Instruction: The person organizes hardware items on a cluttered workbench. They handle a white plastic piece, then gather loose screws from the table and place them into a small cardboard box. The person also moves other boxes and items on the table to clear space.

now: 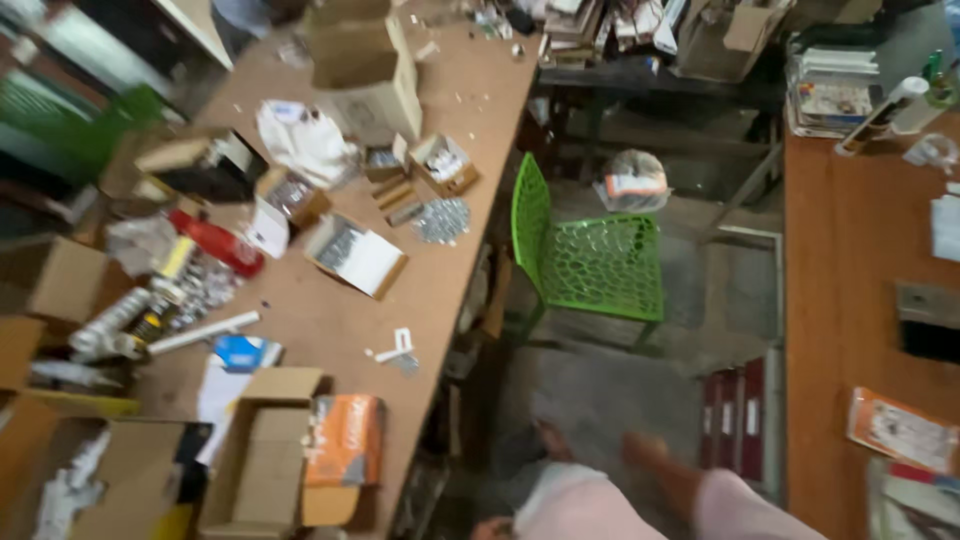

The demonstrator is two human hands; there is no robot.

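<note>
Presently, neither of the hands is seen in view, so their grip cannot be told; open cardboard boxes [262,460] and scattered screws [441,220] are noted on the worktop [330,310], a green chair [590,262] beside it.

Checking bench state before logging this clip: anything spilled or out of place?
Yes. A loose pile of small metal parts lies spilled on the bare workbench near the edge, outside the open small cartons beside it. More silvery parts are scattered by a red tube. No hands visible.
</note>
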